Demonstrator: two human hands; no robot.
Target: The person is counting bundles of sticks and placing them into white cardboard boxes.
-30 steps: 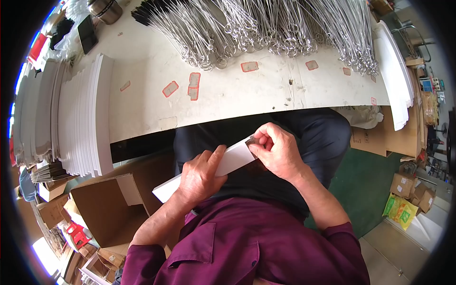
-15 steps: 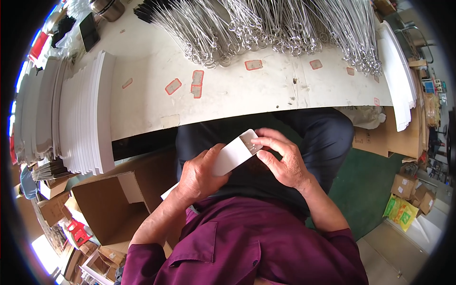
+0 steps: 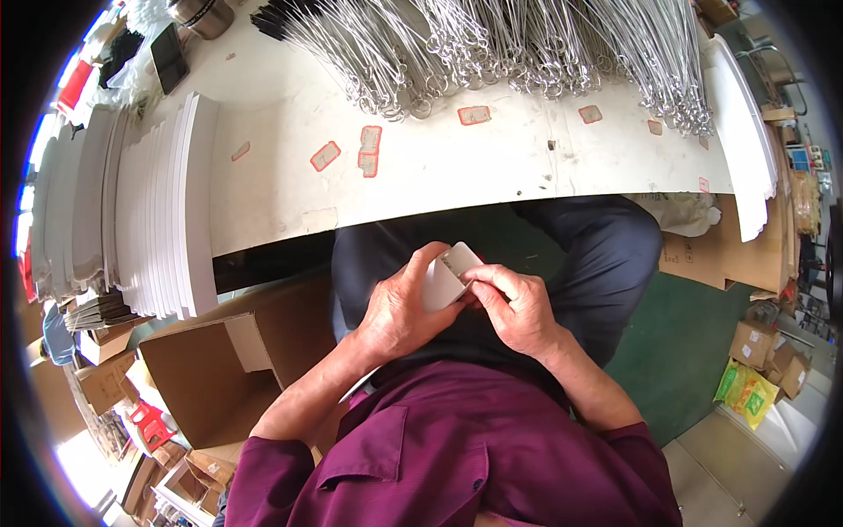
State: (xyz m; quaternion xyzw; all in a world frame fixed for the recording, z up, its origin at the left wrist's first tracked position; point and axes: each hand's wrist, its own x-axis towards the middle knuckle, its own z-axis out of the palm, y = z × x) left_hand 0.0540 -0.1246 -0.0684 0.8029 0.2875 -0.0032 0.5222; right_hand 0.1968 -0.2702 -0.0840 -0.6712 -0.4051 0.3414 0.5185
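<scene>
A long, narrow white cardboard box (image 3: 442, 285) lies slantwise over my lap, its far end open with an upright flap. My left hand (image 3: 397, 309) wraps round the box near that end, thumb on its far side. Thumb and forefinger of my right hand (image 3: 518, 309) pinch the box's edge at the right of the opening. Small contents show faintly in the opening, too small to name. Beyond my hands, several thin metal wire rods with ring ends (image 3: 492, 53) lie in bunches across the back of the white table (image 3: 421, 180).
White flat boxes (image 3: 167, 211) stand in a row at the table's left, and more white pieces (image 3: 742, 140) at its right end. An open cardboard box (image 3: 206, 378) sits low on the left. A phone-like dark slab (image 3: 169, 59) and a steel cup (image 3: 204, 15) are far left.
My left hand has slid up toward the box's open end. My right fingers, spread over the opening before, now pinch its edge. The box tilts more steeply.
</scene>
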